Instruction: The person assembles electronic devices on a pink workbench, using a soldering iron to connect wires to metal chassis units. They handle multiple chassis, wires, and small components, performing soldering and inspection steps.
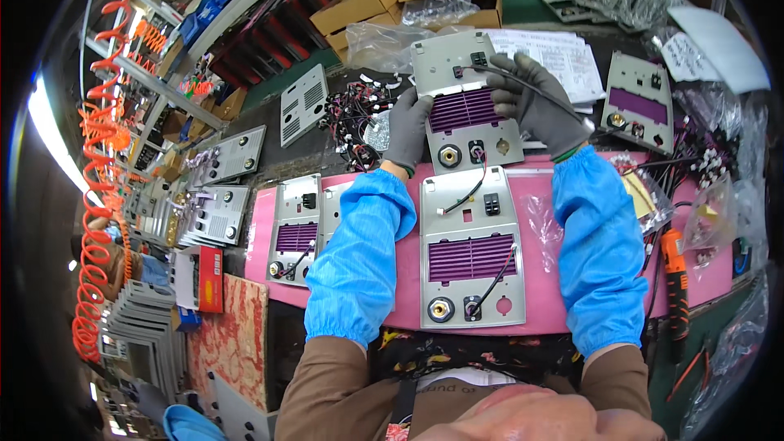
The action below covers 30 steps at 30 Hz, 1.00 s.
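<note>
Centrally, grey panel [465,112], left hand [406,129] gripping its left edge, right hand [539,106] half-curled opposite, hold unclear.

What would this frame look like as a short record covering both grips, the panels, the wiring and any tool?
left grip: grey-gloved, at the left edge of the upper panel
right grip: grey-gloved, at that panel's right side, with a black cable against it
lower panel: lies on a pink mat; has a purple grille
wiring: tangled cable heap, left of the upper panel
tool: orange and black, at the right
</note>
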Motion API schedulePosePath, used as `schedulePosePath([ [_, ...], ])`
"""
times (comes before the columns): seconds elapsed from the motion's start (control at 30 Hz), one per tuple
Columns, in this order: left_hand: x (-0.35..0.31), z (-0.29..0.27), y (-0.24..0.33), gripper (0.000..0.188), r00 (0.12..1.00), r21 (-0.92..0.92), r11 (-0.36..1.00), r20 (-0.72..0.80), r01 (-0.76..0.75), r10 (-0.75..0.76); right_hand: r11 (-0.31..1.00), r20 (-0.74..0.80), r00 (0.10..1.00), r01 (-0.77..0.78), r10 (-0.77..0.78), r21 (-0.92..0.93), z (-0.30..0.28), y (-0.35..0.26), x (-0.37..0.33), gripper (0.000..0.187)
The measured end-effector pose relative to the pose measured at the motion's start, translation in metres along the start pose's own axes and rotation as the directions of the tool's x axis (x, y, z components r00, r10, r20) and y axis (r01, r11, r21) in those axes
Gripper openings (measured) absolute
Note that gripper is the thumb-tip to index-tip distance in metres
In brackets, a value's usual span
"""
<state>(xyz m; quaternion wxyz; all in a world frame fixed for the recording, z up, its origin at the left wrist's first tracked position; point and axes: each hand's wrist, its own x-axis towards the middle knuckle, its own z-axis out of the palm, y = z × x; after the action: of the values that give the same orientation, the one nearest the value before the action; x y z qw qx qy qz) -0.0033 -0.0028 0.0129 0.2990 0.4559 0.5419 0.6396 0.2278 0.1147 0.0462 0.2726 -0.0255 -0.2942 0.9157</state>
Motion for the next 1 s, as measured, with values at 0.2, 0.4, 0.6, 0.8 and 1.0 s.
schedulePosePath([
  [0.2,0.003,0.036,0.062,0.034,0.913,0.122,0.931,-0.189,-0.344,0.362,0.938,-0.073,0.997,0.008,-0.035,-0.346,0.054,-0.025,-0.032,0.041],
  [0.4,-0.018,0.068,0.113,0.032,0.844,0.331,0.847,-0.207,-0.416,0.495,0.615,-0.140,0.974,-0.003,-0.175,-0.789,0.132,-0.052,-0.050,0.039],
  [0.6,-0.064,0.093,0.146,0.034,0.871,0.339,0.864,-0.193,-0.373,0.452,-0.087,-0.035,0.933,-0.071,-0.358,-0.994,0.145,-0.058,-0.078,0.033],
  [0.8,-0.119,0.139,0.159,0.039,0.856,0.363,0.833,-0.152,-0.417,0.494,-0.869,0.446,0.805,-0.165,-0.392,-0.466,0.136,-0.049,-0.137,0.020],
  [1.0,-0.195,0.160,0.152,0.058,0.752,0.367,0.684,0.071,-0.631,0.656,-0.968,0.504,0.834,-0.132,-0.225,-0.213,0.115,-0.025,-0.232,0.018],
])
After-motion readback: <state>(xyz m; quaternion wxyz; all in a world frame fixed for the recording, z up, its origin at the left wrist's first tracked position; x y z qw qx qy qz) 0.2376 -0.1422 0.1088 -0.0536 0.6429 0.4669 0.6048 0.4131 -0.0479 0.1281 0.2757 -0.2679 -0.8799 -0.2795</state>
